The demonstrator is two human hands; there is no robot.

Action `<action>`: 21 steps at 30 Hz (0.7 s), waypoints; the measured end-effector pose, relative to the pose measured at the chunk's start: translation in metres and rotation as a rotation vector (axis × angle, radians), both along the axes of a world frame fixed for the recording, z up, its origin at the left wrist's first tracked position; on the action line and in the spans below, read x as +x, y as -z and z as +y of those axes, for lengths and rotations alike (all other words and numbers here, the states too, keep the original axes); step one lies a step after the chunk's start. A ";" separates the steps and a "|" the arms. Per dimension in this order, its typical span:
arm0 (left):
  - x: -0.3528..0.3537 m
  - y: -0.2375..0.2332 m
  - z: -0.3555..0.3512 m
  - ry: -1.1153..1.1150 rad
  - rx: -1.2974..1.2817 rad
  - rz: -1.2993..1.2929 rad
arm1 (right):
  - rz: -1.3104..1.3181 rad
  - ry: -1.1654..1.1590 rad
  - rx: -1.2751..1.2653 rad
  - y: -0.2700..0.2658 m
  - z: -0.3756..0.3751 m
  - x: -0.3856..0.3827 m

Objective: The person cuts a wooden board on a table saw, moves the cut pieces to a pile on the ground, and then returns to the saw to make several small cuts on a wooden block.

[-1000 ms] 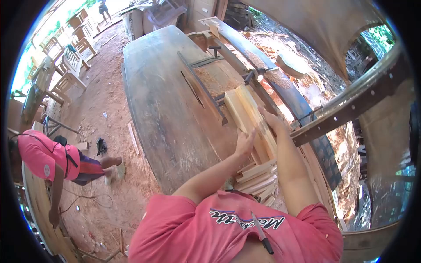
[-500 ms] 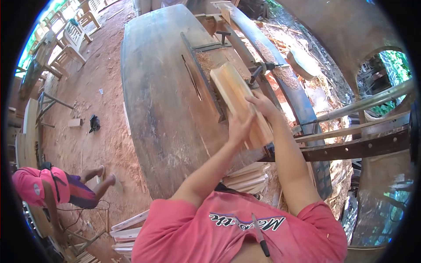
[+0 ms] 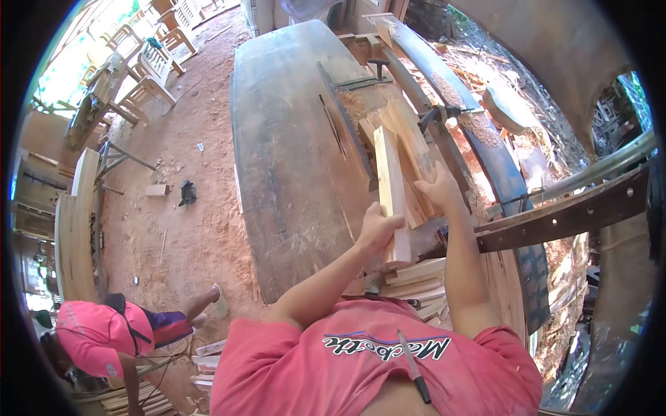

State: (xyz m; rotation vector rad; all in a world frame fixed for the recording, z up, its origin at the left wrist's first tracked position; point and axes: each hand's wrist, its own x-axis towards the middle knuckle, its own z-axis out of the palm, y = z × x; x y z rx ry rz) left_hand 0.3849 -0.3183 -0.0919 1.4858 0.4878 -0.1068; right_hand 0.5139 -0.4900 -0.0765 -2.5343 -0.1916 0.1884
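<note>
My left hand (image 3: pixel 380 229) is closed around the lower part of a pale wooden block (image 3: pixel 390 184), thumb across its face. The long, squared block is tilted away from me, over the worktable. My right hand (image 3: pixel 441 188) grips the edge of a second wooden board (image 3: pixel 409 142) just to the right, its thumb toward the wood. That board is slightly blurred, and part of it is hidden behind the block. Both pieces are over the slot of the machine table (image 3: pixel 291 159), near its metal fence (image 3: pixel 347 128).
A black clamp handle (image 3: pixel 440 114) projects right of the boards. Beyond it runs a blue plank (image 3: pixel 461 104) covered in shavings. Stacked wood strips (image 3: pixel 420 284) lie below my arms. A person in pink (image 3: pixel 104 333) bends at the lower left. Wooden chairs (image 3: pixel 149 73) stand at the far left.
The wood pieces, held close together before, are now apart, with the block in my left hand turned more upright. The view has shifted, and the person at left has bent lower.
</note>
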 end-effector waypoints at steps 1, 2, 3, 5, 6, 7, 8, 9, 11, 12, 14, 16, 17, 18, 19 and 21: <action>-0.015 0.006 0.003 -0.002 0.006 0.013 | -0.053 0.053 -0.056 -0.005 0.005 -0.011; -0.030 0.013 0.005 0.010 0.001 -0.057 | -0.151 0.116 -0.252 -0.017 0.015 -0.025; -0.043 0.019 0.006 0.020 -0.001 -0.132 | -0.142 0.107 -0.248 -0.020 0.013 -0.029; -0.065 0.016 0.006 0.003 -0.027 -0.156 | -0.525 -0.024 0.243 -0.032 0.018 -0.039; -0.073 0.025 0.008 -0.014 0.096 -0.238 | -0.507 -0.057 0.306 -0.045 0.020 -0.056; -0.080 0.033 0.011 -0.025 0.220 -0.320 | -0.499 -0.058 0.321 -0.040 0.023 -0.070; -0.083 0.036 0.012 -0.053 0.238 -0.386 | -0.251 -0.053 0.537 -0.034 0.024 -0.084; -0.087 0.038 0.016 -0.048 0.248 -0.387 | -0.004 -0.048 0.745 -0.030 0.027 -0.099; -0.093 0.024 0.028 -0.014 0.058 -0.374 | -0.094 -0.312 0.626 -0.013 0.032 -0.134; -0.091 0.012 0.035 -0.007 0.058 -0.392 | -0.292 -0.507 0.435 -0.005 0.034 -0.143; -0.093 -0.019 0.050 -0.019 -0.125 -0.243 | -0.289 -0.515 0.429 -0.010 0.048 -0.182; -0.092 -0.026 0.067 0.015 0.020 -0.171 | -0.263 -0.529 0.412 -0.016 0.064 -0.199; -0.091 -0.026 0.071 0.050 0.172 -0.082 | -0.105 -0.532 0.605 -0.019 0.068 -0.206; -0.087 -0.013 0.073 0.033 0.277 -0.114 | 0.063 -0.523 0.794 -0.021 0.070 -0.213; -0.086 -0.010 0.074 0.029 0.253 -0.111 | 0.073 -0.523 0.772 -0.017 0.067 -0.212; -0.075 -0.009 0.079 0.152 0.348 -0.074 | 0.791 -0.345 1.240 -0.001 0.054 -0.188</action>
